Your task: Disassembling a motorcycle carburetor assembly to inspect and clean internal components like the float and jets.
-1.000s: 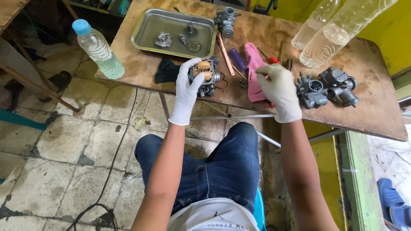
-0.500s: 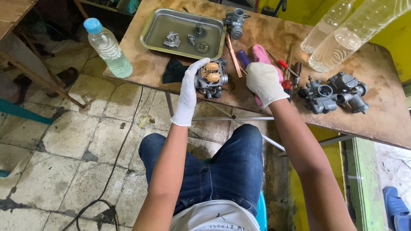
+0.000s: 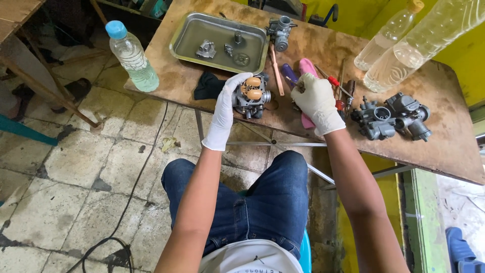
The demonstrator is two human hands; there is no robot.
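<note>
Left hand (image 3: 226, 112) closed around the grey carburetor (image 3: 251, 96) at the near edge of the wooden surface (image 3: 444, 131), brass floats turned up; right hand (image 3: 316, 100) curled just right of that carburetor over the tools, whether gripping one cannot be told. Best kept level and firmly braced against the surface edge, floats clear of the fingers. Beyond the carburetor, the metal tray (image 3: 184, 40) with loose parts, handy for anything small.
</note>
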